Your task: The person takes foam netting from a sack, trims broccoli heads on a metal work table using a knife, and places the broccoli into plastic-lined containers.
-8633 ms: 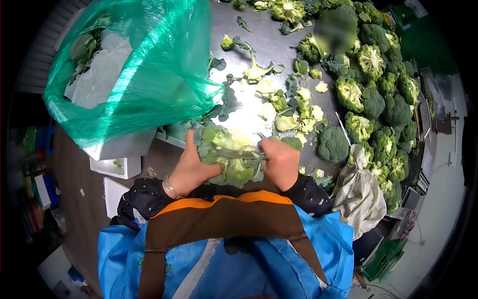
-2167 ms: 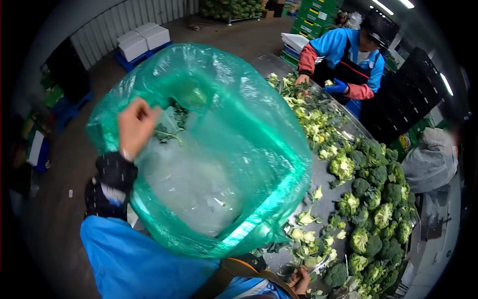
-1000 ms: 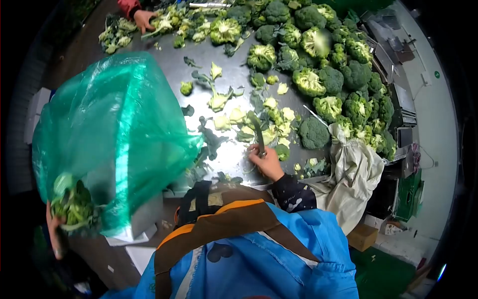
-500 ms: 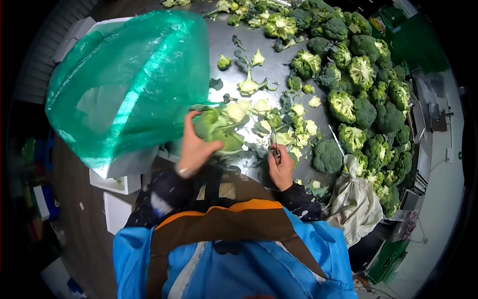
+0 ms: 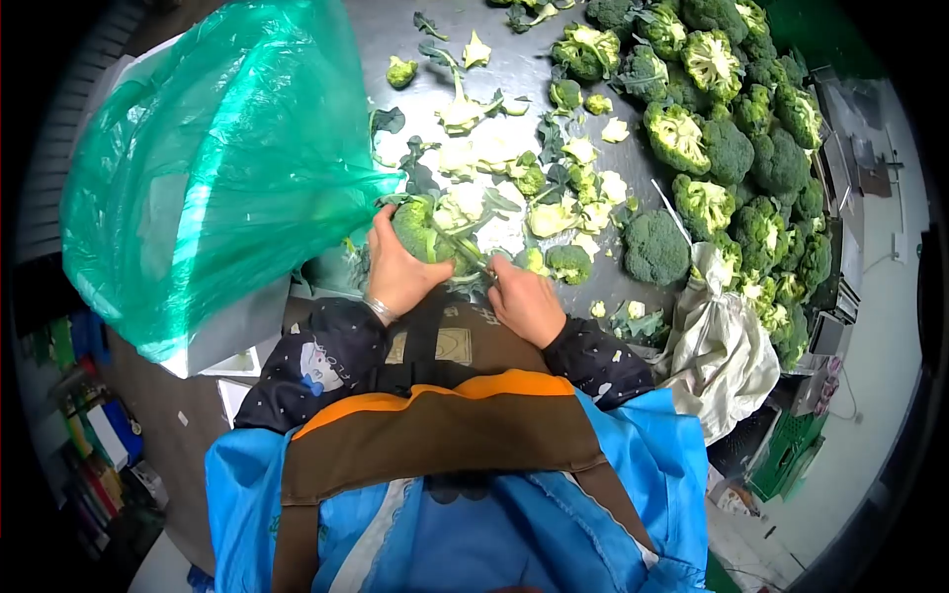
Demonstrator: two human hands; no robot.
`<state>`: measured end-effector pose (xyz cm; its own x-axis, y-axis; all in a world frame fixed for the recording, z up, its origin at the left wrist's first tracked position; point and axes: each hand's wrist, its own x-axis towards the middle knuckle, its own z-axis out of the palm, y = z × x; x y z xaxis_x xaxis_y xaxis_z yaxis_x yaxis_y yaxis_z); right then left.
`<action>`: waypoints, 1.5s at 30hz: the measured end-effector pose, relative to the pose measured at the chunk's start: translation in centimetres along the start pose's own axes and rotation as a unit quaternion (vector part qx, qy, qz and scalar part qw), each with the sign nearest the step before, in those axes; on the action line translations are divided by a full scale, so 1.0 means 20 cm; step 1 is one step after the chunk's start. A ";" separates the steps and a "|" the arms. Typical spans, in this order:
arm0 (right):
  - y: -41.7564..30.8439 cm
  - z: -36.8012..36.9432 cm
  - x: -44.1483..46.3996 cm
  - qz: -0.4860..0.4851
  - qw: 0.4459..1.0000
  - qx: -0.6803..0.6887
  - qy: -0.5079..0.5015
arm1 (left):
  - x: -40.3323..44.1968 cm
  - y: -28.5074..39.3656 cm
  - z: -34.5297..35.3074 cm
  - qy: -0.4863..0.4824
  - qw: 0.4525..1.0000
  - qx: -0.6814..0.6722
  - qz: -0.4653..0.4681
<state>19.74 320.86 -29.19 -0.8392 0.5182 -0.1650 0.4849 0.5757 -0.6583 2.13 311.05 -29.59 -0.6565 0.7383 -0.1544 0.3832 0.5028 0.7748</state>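
In the head view, my left hand (image 5: 400, 272) is wrapped round the left side of a leafy broccoli head (image 5: 420, 227) at the table's near edge. My right hand (image 5: 526, 299) is closed on a small knife, whose blade (image 5: 461, 245) lies across the leaves and stem of that head. Cut pale stem pieces (image 5: 554, 216) and leaves are scattered just beyond both hands. To the left, a green plastic bag (image 5: 227, 168) reaches nearly to my left hand.
Many broccoli heads (image 5: 727, 153) are piled along the right of the metal table (image 5: 381, 30). A single head (image 5: 656, 248) sits nearer me, beside a crumpled pale sack (image 5: 714, 356). White boxes stand under the green bag.
Half a second ago the knife was upright and apart from the broccoli; now its blade is against it. The broccoli and both hands have come closer together.
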 end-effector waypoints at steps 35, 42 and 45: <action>0.10 -0.07 0.06 0.034 0.969 0.081 -0.229 | 0.17 -0.18 -0.15 -0.132 0.985 -0.022 0.111; 0.21 0.05 0.04 0.016 0.946 -0.028 -0.324 | 0.25 -0.19 -0.11 -0.097 0.994 -0.033 0.022; 0.14 -0.12 0.02 0.006 0.983 0.054 -0.177 | 0.29 -0.24 -0.11 -0.084 0.994 -0.054 0.044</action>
<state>21.40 324.15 -29.44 -0.8760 0.2608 -0.4057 0.4822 0.4899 -0.7263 -4.87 311.87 -32.86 -0.5032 0.8460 -0.1760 0.3563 0.3887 0.8497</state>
